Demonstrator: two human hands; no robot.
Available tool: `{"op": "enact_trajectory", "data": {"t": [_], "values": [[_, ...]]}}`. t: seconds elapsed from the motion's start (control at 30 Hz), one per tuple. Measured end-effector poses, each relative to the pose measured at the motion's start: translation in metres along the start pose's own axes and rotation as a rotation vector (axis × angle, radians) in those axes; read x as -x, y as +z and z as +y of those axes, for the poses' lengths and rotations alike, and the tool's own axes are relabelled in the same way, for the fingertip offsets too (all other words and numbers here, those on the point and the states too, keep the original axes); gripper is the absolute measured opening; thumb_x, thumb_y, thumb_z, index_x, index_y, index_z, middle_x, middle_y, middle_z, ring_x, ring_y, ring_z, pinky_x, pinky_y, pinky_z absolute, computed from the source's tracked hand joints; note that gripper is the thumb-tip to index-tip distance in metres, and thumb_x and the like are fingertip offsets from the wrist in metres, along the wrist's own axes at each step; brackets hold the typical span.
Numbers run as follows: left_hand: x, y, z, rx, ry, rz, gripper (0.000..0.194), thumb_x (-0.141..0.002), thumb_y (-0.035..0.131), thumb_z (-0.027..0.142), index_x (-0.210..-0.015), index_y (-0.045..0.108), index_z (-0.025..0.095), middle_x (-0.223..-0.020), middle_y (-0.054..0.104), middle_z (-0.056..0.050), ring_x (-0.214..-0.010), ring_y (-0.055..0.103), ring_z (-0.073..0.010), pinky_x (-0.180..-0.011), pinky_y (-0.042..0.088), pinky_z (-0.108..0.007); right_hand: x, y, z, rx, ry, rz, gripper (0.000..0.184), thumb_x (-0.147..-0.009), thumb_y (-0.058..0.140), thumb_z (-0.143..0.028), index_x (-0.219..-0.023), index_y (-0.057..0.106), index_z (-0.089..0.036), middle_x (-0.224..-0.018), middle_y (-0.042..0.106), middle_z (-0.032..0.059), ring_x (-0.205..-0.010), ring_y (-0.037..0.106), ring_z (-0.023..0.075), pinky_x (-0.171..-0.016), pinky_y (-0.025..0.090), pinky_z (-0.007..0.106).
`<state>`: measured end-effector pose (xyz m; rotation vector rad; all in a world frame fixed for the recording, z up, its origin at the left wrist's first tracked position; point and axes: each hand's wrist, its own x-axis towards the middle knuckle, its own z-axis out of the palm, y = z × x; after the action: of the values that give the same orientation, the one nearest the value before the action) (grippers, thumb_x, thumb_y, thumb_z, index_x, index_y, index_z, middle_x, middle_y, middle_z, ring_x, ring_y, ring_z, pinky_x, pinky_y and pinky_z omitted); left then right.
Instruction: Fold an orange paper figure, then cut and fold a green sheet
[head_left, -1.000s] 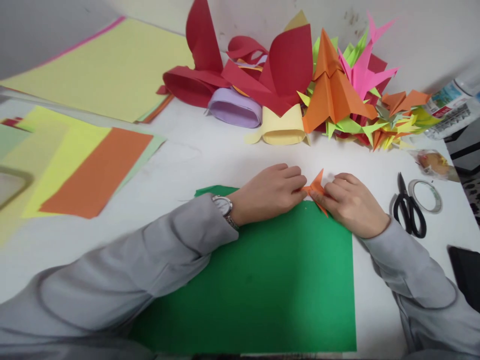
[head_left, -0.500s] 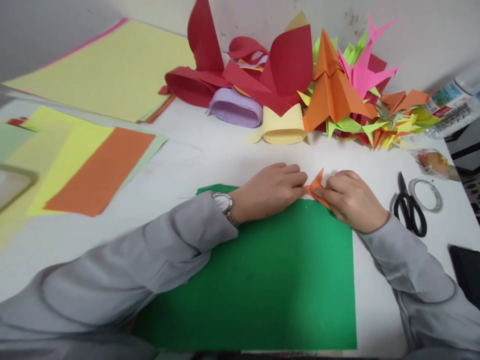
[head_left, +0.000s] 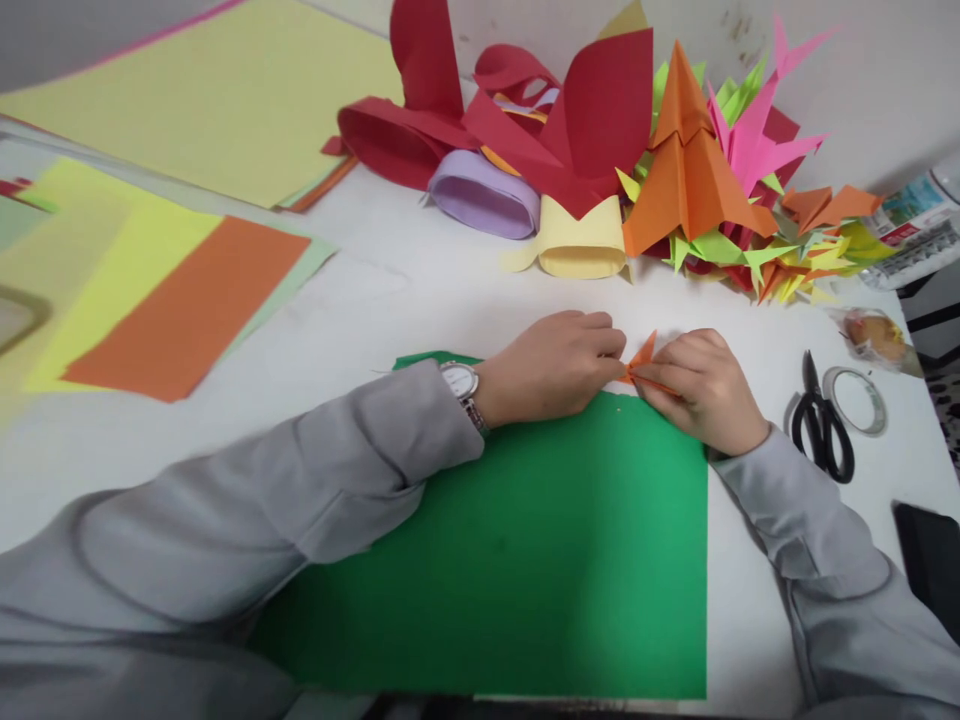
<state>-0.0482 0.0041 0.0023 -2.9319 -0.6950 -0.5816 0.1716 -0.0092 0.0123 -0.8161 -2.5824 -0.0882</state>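
Observation:
A small folded orange paper piece [head_left: 643,356] is pinched between my two hands just past the far edge of a green paper sheet [head_left: 525,560]. My left hand [head_left: 559,362], with a watch on its wrist, is closed on the piece's left end. On the other side my right hand [head_left: 701,388] grips it with thumb and fingers. One pointed orange tip sticks up between the hands; my fingers cover much of the rest.
Red paper shapes [head_left: 600,110] and folded orange paper [head_left: 682,170] stand along the wall. At right lie black scissors [head_left: 823,425], a tape roll [head_left: 855,400] and a dark flat device [head_left: 930,565]. Coloured sheets, including an orange strip [head_left: 195,305], lie at left.
The view has shifted slightly. My right fingers have changed position on the orange paper piece and now lie flatter over its lower right part. Both hands still hold it.

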Motion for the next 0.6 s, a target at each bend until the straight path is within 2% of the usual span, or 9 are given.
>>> {"op": "enact_trajectory", "data": {"t": [0.1, 0.27, 0.5, 0.6], "values": [[-0.002, 0.001, 0.001, -0.012, -0.011, -0.006, 0.022, -0.088, 0.047, 0.013, -0.077, 0.066, 0.016, -0.082, 0.065, -0.007, -0.076, 0.054, -0.0191, -0.064, 0.042, -0.031, -0.001, 0.003, 0.002, -0.055, 0.054, 0.055, 0.016, -0.089, 0.061, -0.025, -0.077, 0.071, -0.021, -0.071, 0.069, 0.0023, -0.067, 0.059, 0.0164, -0.070, 0.039, 0.035], [-0.009, 0.004, 0.005, -0.044, -0.034, 0.002, 0.022, -0.089, 0.048, 0.016, -0.075, 0.065, 0.015, -0.078, 0.064, -0.008, -0.074, 0.054, -0.0189, -0.063, 0.041, -0.032, -0.001, 0.004, 0.003, -0.154, 0.123, 0.045, 0.014, -0.088, 0.062, -0.024, -0.078, 0.072, -0.021, -0.077, 0.072, 0.0029, -0.073, 0.064, 0.0173, -0.072, 0.041, 0.034], [-0.012, 0.007, 0.005, -0.055, -0.039, 0.007, 0.024, -0.089, 0.047, 0.013, -0.071, 0.063, 0.016, -0.077, 0.064, -0.006, -0.070, 0.053, -0.0180, -0.061, 0.038, -0.031, -0.004, 0.000, 0.001, -0.031, 0.119, 0.044, 0.017, -0.087, 0.063, -0.029, -0.074, 0.071, -0.021, -0.068, 0.071, 0.0017, -0.064, 0.061, 0.0166, -0.076, 0.041, 0.036], [-0.011, 0.007, 0.003, -0.065, -0.034, -0.013, 0.023, -0.087, 0.046, 0.009, -0.072, 0.062, 0.016, -0.076, 0.063, -0.006, -0.069, 0.052, -0.0175, -0.061, 0.038, -0.030, -0.003, -0.002, 0.002, -0.053, 0.099, 0.027, 0.019, -0.088, 0.062, -0.026, -0.072, 0.069, -0.020, -0.069, 0.072, 0.0019, -0.065, 0.062, 0.0161, -0.076, 0.041, 0.035]]}}
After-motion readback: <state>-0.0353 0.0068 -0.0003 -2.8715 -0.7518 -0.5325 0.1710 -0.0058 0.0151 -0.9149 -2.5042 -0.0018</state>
